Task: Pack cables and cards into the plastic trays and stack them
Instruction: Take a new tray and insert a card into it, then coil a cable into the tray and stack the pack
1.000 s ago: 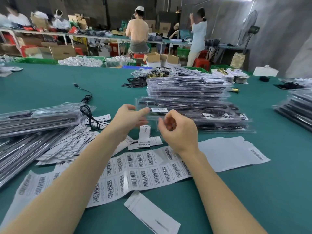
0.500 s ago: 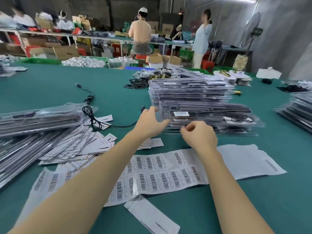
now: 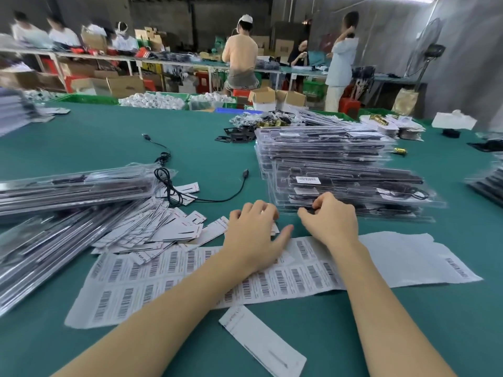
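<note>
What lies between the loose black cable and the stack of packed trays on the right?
Head view: bare green table only, between the loose black cable and the stack of packed trays.

No legible text; barcode label sheet (image 3: pixel 272 276) and cards (image 3: pixel 174 227) print too blurred.

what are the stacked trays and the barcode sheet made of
Trays: likely clear thin glossy plastic; dark contents show through and edges glint. Barcode sheet: apparently matte white paper, probably labels; it lies flat with a torn-looking right edge.
</note>
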